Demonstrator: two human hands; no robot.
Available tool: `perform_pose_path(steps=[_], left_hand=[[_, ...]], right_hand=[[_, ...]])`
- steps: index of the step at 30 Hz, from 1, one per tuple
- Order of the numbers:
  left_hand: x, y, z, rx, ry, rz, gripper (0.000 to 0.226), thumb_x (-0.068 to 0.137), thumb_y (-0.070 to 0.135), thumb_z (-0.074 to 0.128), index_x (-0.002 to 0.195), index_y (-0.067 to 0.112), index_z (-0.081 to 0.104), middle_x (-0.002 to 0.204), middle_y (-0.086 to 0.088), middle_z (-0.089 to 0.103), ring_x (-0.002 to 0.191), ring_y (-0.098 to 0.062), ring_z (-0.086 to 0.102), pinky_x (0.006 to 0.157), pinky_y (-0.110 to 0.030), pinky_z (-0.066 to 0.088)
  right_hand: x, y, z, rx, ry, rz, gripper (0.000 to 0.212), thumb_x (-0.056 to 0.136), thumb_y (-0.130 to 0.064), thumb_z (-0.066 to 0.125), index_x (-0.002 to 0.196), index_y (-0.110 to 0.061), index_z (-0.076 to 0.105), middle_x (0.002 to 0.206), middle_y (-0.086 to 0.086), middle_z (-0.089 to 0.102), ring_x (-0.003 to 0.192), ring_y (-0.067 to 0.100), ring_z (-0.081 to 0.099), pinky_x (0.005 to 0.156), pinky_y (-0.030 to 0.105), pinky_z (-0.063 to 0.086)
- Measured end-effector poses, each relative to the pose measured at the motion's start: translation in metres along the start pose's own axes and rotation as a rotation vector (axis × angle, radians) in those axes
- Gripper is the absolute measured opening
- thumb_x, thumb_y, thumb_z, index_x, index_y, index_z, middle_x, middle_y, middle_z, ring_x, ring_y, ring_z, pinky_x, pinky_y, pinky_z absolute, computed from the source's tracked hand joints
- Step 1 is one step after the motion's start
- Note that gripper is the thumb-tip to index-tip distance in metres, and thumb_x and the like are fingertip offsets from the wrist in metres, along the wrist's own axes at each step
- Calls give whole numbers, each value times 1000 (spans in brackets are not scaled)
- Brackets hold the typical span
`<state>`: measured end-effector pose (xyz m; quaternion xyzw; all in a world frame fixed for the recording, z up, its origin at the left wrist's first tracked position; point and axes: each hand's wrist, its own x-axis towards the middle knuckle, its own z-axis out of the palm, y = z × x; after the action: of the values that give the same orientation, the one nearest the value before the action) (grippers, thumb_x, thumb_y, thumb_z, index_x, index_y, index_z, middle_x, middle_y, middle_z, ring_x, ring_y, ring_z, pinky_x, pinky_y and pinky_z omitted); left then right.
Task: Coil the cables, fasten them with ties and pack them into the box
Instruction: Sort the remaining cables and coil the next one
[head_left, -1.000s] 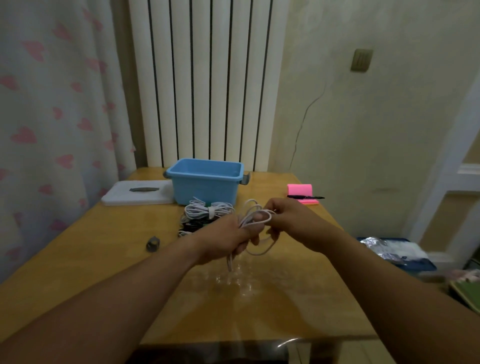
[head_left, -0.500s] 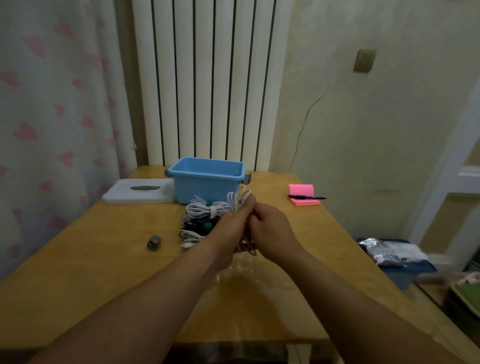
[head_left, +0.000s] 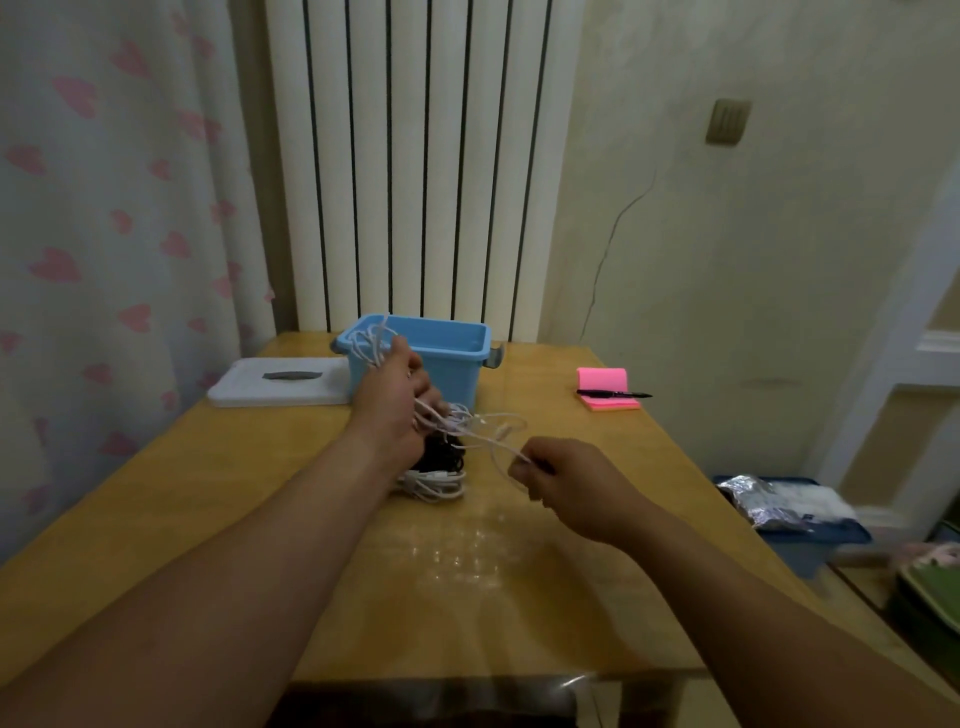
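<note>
The 2 hands, pressed together 0.5 seconds ago, are now drawing apart. The left hand (head_left: 392, 402) is gripping the white cable (head_left: 467, 422) in loops before the blue box (head_left: 452, 364), while the right hand (head_left: 566, 480), at its 4 o'clock, is pinching 1 loose strand. Coiling is probably continuing; no tie is showing on it yet.

Two hands (head_left: 395, 400) (head_left: 566, 478), one loose cable (head_left: 491, 418), two coiled cables (head_left: 441, 451) (head_left: 434, 486), one box (head_left: 467, 332), one pen (head_left: 613, 394)
</note>
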<state>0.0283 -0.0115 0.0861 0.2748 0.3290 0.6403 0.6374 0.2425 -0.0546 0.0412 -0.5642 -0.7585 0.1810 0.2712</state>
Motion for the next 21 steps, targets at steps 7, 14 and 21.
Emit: perform_pose_path(steps=[7, 14, 21], left_hand=[[-13, -13, -9, 1160, -381, 137, 34, 94, 59, 72, 99, 26, 73, 90, 4, 75, 88, -14, 71, 77, -34, 56], [-17, -29, -11, 1314, -627, 61, 26, 99, 44, 73, 106, 20, 72, 90, 0, 78, 86, -16, 72, 83, -39, 59], [-14, -23, -12, 956, -547, 5, 29, 107, 40, 60, 98, 13, 65, 69, -4, 54, 68, -20, 55, 65, -35, 43]], right_hand=[[5, 0, -20, -88, 24, -51, 18, 97, -47, 72, 87, -31, 72, 81, -5, 69, 75, 9, 63, 68, 33, 52], [14, -12, -36, -58, -6, -97, 12, 91, -30, 80, 90, -27, 69, 82, -5, 69, 72, 11, 61, 66, 31, 53], [10, -6, -52, 191, -39, -41, 16, 100, -35, 70, 96, -19, 70, 83, 0, 71, 73, 11, 69, 70, 28, 58]])
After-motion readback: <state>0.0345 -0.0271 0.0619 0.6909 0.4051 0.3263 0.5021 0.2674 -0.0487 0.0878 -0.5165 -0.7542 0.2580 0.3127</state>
